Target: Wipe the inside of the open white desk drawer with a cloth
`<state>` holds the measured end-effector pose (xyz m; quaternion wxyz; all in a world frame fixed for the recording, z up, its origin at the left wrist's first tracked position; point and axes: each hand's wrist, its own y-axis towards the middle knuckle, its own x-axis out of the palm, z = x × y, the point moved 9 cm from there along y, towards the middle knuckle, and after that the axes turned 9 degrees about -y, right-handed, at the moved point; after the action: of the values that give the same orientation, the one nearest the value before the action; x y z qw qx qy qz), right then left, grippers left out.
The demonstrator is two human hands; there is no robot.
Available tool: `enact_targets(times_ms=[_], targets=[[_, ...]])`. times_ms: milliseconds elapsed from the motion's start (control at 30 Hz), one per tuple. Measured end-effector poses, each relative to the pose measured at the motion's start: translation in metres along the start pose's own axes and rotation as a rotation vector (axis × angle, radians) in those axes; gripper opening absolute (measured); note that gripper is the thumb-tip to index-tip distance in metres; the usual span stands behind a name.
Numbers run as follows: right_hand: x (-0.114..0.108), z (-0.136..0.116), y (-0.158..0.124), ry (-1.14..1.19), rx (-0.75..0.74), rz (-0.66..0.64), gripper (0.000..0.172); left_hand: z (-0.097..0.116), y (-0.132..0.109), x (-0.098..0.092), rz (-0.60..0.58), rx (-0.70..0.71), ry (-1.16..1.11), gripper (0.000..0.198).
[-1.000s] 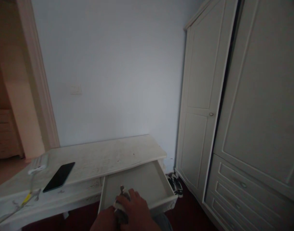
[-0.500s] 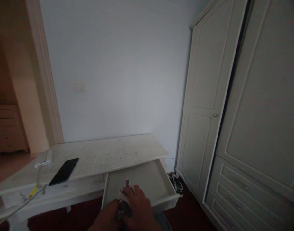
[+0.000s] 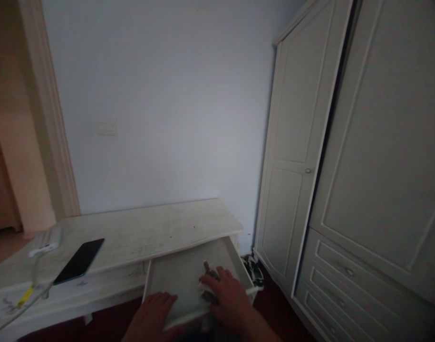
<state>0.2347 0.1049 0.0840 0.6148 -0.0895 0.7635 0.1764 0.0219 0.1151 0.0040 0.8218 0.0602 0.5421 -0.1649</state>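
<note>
A white drawer (image 3: 181,273) stands pulled out of the pale desk (image 3: 131,232). Over its right part, my right hand (image 3: 227,294) is closed around a small bundled thing (image 3: 209,297), dark grey and whitish, perhaps folded cloth; its exact kind is unclear. Part of the bundle sticks out beyond the fingertips. At the drawer's front left corner is my left hand (image 3: 151,313), empty, its fingers stretched out and close to one another. Whether it touches the drawer edge I cannot tell.
On the desk's left lie a dark phone (image 3: 80,261) and a white power strip (image 3: 46,241) with a cable and yellow tag (image 3: 25,295). Black-and-white shoes (image 3: 252,270) sit on the floor right of the drawer. A tall wardrobe (image 3: 292,142) stands at the right.
My hands, together on the bundle before, are now apart. The left has let go and moved left; the right has carried the bundle to the right. The view has turned slightly right.
</note>
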Motion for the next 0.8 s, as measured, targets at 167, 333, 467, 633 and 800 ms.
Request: enact_targets(times_ms=[167, 333, 467, 633, 800], targets=[[-0.023, 0.126, -0.012, 0.097, 0.155, 0.125, 0.058, 0.004, -0.006, 0.000, 0.005, 0.019, 0.031, 0.068], [-0.007, 0.208, -0.001, 0.525, 0.270, 0.342, 0.065, 0.015, -0.010, -0.007, 0.036, 0.046, 0.040, 0.059], [0.024, 0.204, 0.030, 0.723, 0.201, 0.148, 0.052, 0.019, -0.012, -0.008, 0.022, 0.046, 0.056, 0.056], [0.019, 0.208, 0.080, 0.684, 0.227, 0.092, 0.037, 0.023, -0.011, -0.005, -0.007, 0.065, 0.087, 0.058], [0.011, 0.213, 0.107, 0.750, 0.234, 0.142, 0.042, 0.023, -0.012, -0.006, -0.018, 0.048, 0.122, 0.057]])
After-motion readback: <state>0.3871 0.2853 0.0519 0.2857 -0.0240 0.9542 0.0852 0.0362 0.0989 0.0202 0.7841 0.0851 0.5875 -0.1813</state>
